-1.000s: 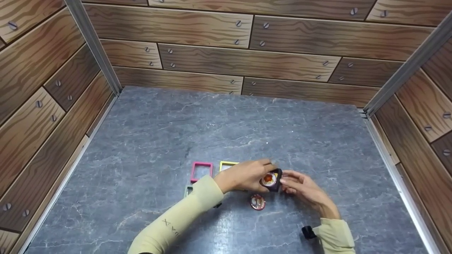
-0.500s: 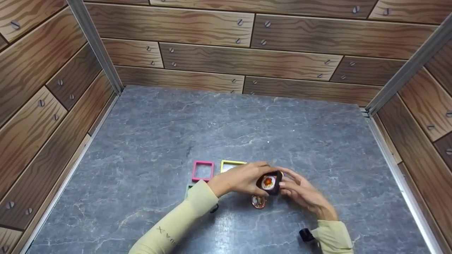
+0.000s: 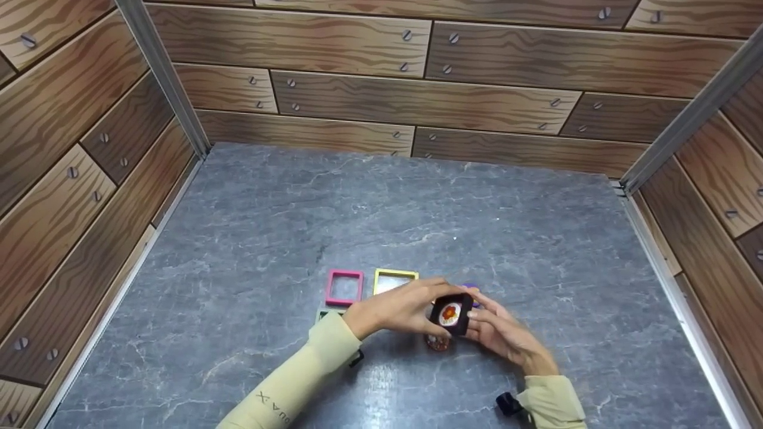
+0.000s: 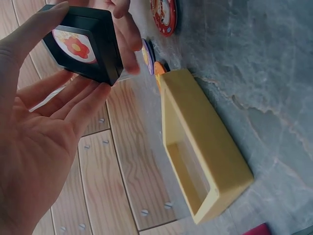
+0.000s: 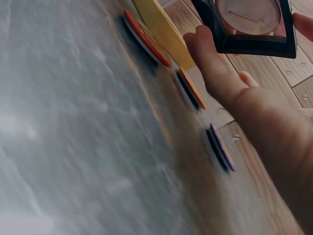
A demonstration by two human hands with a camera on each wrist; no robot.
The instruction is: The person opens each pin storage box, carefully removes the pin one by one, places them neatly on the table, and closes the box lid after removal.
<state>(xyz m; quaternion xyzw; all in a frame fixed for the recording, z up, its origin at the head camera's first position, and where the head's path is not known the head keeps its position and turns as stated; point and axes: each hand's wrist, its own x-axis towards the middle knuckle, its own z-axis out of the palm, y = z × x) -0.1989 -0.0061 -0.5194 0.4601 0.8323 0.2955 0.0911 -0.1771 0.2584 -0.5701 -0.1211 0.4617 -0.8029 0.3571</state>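
Both hands hold up a small black display frame (image 3: 463, 322), tilted. Behind its clear window sits a round badge (image 3: 449, 313) with a red flower on white; its pale back (image 5: 249, 17) shows in the right wrist view. My left hand (image 3: 400, 307) grips the frame, thumb on one edge and fingertips on the opposite edge, as the left wrist view (image 4: 105, 51) of the frame shows. My right hand (image 3: 503, 333) pinches its right side. A red-rimmed round badge (image 3: 437, 342) lies just below, partly covered by the frame.
A yellow frame (image 3: 396, 272) and a pink frame (image 3: 344, 273) stand behind the left arm. A green frame (image 3: 322, 311) is mostly hidden by that sleeve. Purple (image 5: 222, 147) and orange (image 5: 192, 88) badges lie on the table near the right hand. Wood-patterned panels surround the tabletop.
Both hands have brought the black frame slightly left and nearer, turning its window more toward the head camera. It now covers more of the red-rimmed badge, and the purple badge has come into sight.
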